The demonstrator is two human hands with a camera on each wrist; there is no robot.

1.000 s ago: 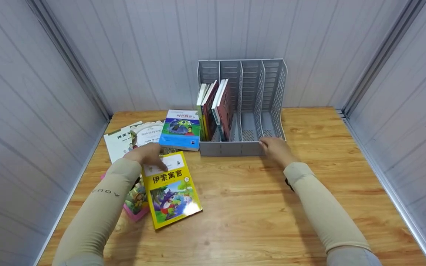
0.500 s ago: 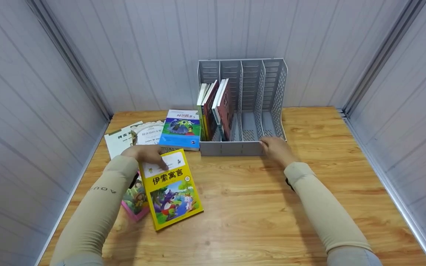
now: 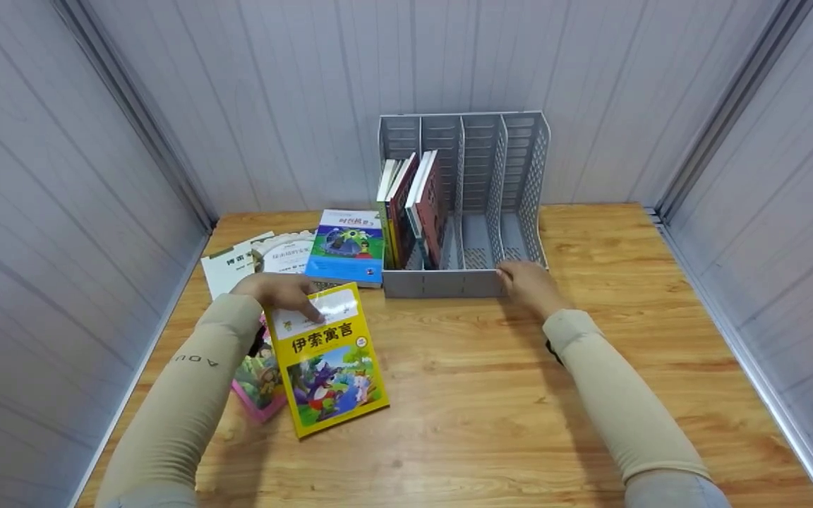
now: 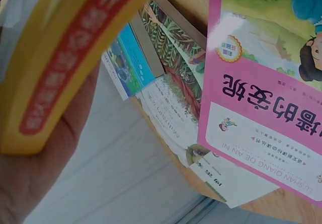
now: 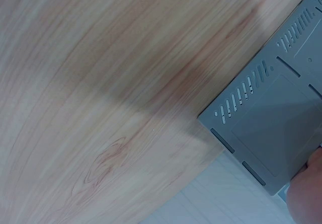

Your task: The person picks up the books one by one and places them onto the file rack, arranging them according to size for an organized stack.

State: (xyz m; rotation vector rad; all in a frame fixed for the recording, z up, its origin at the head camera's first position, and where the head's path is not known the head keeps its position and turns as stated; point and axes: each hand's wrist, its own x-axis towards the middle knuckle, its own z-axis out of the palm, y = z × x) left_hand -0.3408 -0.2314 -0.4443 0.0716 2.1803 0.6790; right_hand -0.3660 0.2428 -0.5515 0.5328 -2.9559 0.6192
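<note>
In the head view, my left hand (image 3: 276, 293) grips the top end of a yellow children's book (image 3: 336, 381), thumb across its front cover. Its yellow spine (image 4: 75, 58) looms close in the left wrist view, above the pink book (image 4: 271, 83). My right hand (image 3: 530, 286) holds the low front edge of a grey file rack (image 3: 442, 284) near its right corner. Only a bit of that hand (image 5: 308, 191) shows in the right wrist view, at the rack's grey base. Several books (image 3: 398, 212) stand in the rack's left compartments, leaning right.
Left of the rack lie a blue book (image 3: 343, 264), a white scalloped book (image 3: 286, 254) and a pale book (image 3: 223, 275), partly overlapping. The pink book sits partly under my left arm. White panel walls (image 3: 293, 106) enclose the wooden table (image 3: 463, 395) at the back and sides.
My left hand has drawn slightly leftward with the yellow book, whose top end has come up a little. More of the pink book shows. The right hand stays on the rack.
</note>
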